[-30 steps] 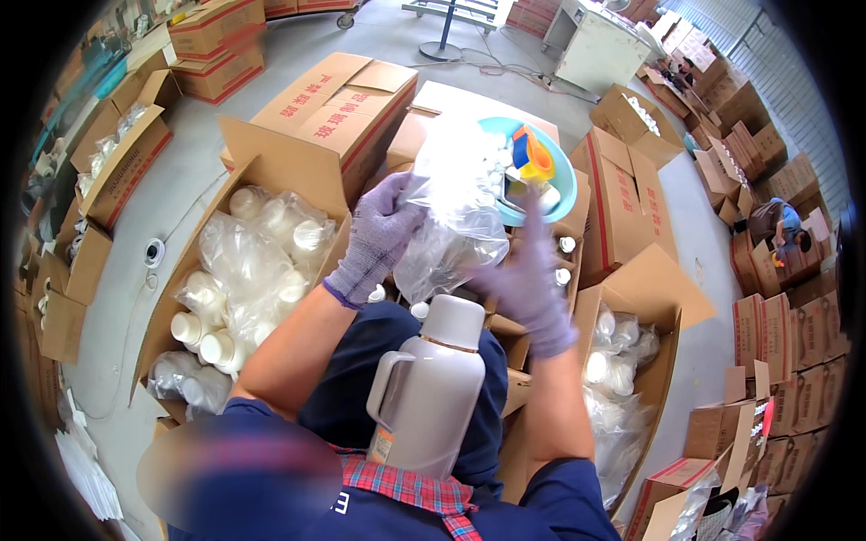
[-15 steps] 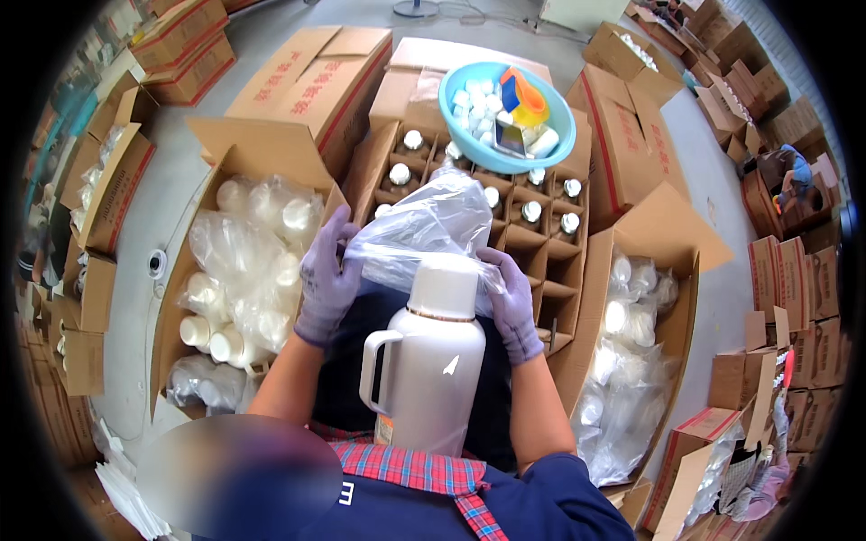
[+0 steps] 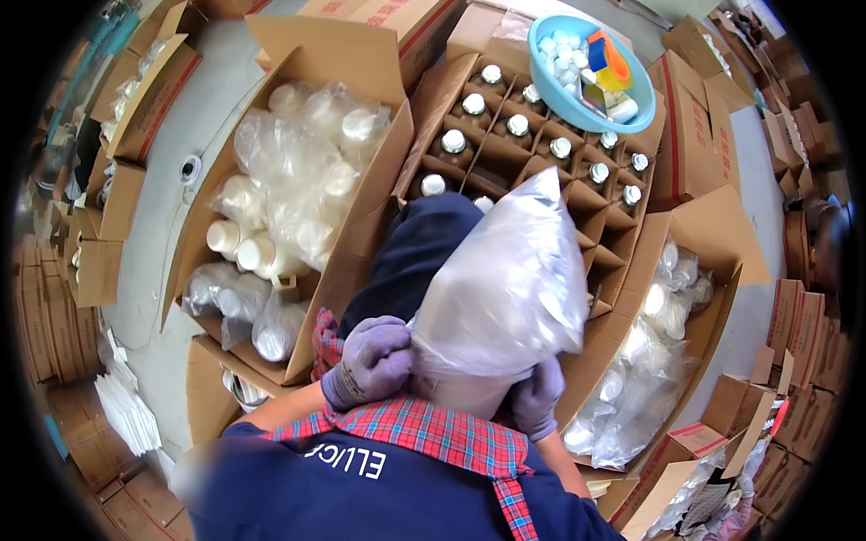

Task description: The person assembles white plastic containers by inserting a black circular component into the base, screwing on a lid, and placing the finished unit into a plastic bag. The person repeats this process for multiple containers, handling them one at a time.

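Observation:
On my lap stands a light vacuum flask (image 3: 465, 393), now mostly inside a clear plastic bag (image 3: 510, 288) that puffs up to a point above it. Gloved in light purple, my left hand (image 3: 368, 362) is closed on the bag's edge at the flask's left side. My right hand (image 3: 538, 398), in a matching glove, curls at the flask's right side and pinches the bag's edge there. Through the bag the flask's cap and handle cannot be made out clearly.
A divided carton (image 3: 505, 171) holds silver-capped bottles. A blue basin (image 3: 546, 86) of small white pieces sits on it. Left, an open carton (image 3: 347, 261) is full of bagged white flasks; right, another carton (image 3: 713, 334) holds more. A stack of white sheets (image 3: 126, 410) lies left.
The bag, earlier held at the flask's cap, has been drawn down over the flask. Both hands have come down nearer my body, and the view has shifted.

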Tool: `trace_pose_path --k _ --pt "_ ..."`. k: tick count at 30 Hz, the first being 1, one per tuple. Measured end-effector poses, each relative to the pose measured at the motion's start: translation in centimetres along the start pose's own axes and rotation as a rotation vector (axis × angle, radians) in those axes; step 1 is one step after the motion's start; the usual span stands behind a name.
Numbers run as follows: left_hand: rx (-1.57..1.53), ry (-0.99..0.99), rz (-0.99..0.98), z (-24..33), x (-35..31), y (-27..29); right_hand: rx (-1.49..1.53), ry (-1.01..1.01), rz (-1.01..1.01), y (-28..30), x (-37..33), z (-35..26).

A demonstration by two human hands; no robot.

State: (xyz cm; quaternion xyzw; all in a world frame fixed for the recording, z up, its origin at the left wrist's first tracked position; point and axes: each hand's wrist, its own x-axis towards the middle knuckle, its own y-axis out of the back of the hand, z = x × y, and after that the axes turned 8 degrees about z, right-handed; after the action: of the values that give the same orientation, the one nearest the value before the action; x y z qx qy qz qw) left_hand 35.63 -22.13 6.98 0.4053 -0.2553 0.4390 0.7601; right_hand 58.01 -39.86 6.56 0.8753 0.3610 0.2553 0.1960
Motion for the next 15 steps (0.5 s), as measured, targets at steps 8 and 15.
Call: trace_pose_path --k 8,15 --pt "-0.376 0.255 -0.48 -2.0 5.2 5.7 -0.04 -0.179 -1.075 6.9 -0.5 -5.0" --pt "-0.187 0.711 -0.601 -4.0 12.6 -3.2 -0.088 -0.12 -0.984 8.3 1.6 -2.9"
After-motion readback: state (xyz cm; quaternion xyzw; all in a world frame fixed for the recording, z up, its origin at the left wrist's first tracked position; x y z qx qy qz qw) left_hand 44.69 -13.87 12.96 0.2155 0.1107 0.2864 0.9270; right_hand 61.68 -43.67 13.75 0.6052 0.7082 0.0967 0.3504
